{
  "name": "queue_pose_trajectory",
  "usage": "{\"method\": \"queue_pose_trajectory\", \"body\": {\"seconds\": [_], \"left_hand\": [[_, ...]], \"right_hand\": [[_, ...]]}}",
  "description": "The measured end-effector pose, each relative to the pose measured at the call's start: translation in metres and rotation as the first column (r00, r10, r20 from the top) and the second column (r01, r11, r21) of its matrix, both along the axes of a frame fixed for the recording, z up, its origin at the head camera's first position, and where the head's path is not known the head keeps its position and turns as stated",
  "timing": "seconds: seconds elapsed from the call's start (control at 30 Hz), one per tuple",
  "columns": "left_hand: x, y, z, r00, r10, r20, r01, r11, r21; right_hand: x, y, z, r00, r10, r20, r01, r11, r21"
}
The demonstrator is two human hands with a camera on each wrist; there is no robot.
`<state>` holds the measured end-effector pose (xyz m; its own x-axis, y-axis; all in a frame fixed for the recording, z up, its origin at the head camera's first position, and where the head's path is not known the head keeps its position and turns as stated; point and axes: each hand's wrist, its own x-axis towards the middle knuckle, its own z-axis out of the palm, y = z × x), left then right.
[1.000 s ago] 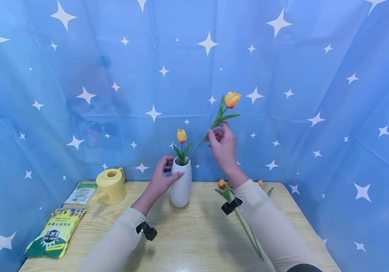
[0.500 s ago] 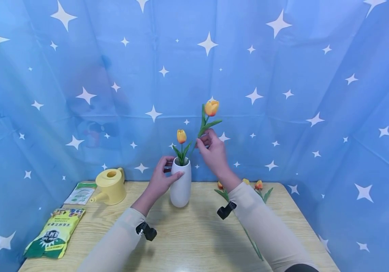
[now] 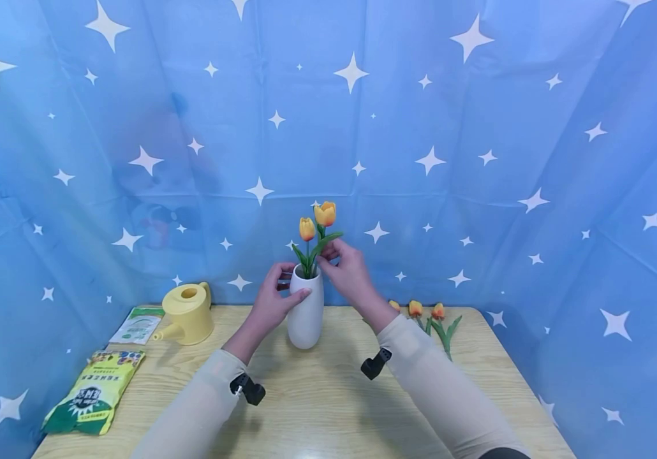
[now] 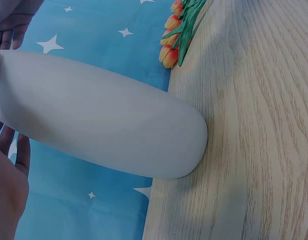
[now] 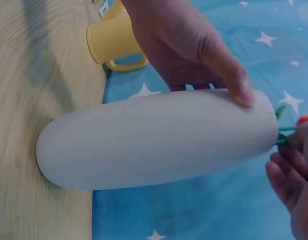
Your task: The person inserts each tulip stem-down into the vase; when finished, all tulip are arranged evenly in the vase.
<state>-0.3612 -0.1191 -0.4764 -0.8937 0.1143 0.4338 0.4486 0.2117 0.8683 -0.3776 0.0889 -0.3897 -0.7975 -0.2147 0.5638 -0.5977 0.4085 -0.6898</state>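
Observation:
A white vase (image 3: pixel 307 315) stands upright on the wooden table. My left hand (image 3: pixel 273 299) grips it near the rim, thumb across the front and fingers behind, as the right wrist view also shows. One yellow-orange tulip (image 3: pixel 307 229) stands in the vase. Just right of the mouth, my right hand (image 3: pixel 348 271) pinches a second yellow-orange tulip (image 3: pixel 325 214) by its stem below the leaves. That stem's lower part is inside the vase, hidden by its wall. In the right wrist view the fingers (image 5: pixel 289 165) are close beside the rim.
Several orange-yellow tulips (image 3: pixel 415 309) lie at the back right of the table, partly behind the right sleeve (image 3: pixel 420 357). At left are a yellow watering can (image 3: pixel 187 315), a white-green packet (image 3: pixel 137 326) and a yellow-green bag (image 3: pixel 94 392). A blue starry curtain (image 3: pixel 219 153) hangs behind.
My right hand has moved left and down with the second tulip, whose stem has sunk deeper into the vase. Its bloom now stands beside the first. My left hand keeps its grip.

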Motion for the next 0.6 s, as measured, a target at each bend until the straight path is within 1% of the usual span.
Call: {"method": "queue_pose_trajectory", "body": {"seconds": [0.17, 0.3, 0.47, 0.6], "left_hand": [[0.0000, -0.0002, -0.0002, 1.000, -0.001, 0.012, 0.001, 1.000, 0.006], [0.0003, 0.0003, 0.0002, 1.000, -0.003, 0.011, 0.003, 1.000, 0.006], [-0.0004, 0.0003, -0.0001, 1.000, -0.011, 0.002, 0.011, 1.000, 0.009], [0.0004, 0.0001, 0.0002, 1.000, -0.007, 0.004, 0.007, 1.000, 0.011]], "right_hand": [[0.0007, -0.0034, -0.0051, 0.998, -0.007, 0.054, 0.007, 1.000, 0.014], [-0.0007, -0.0043, -0.0069, 0.994, -0.035, 0.100, 0.032, 0.999, 0.031], [0.0009, -0.0018, -0.0066, 0.979, -0.063, 0.192, 0.053, 0.997, 0.056], [0.0051, 0.0019, -0.0070, 0.969, -0.057, 0.239, 0.046, 0.998, 0.052]]}}
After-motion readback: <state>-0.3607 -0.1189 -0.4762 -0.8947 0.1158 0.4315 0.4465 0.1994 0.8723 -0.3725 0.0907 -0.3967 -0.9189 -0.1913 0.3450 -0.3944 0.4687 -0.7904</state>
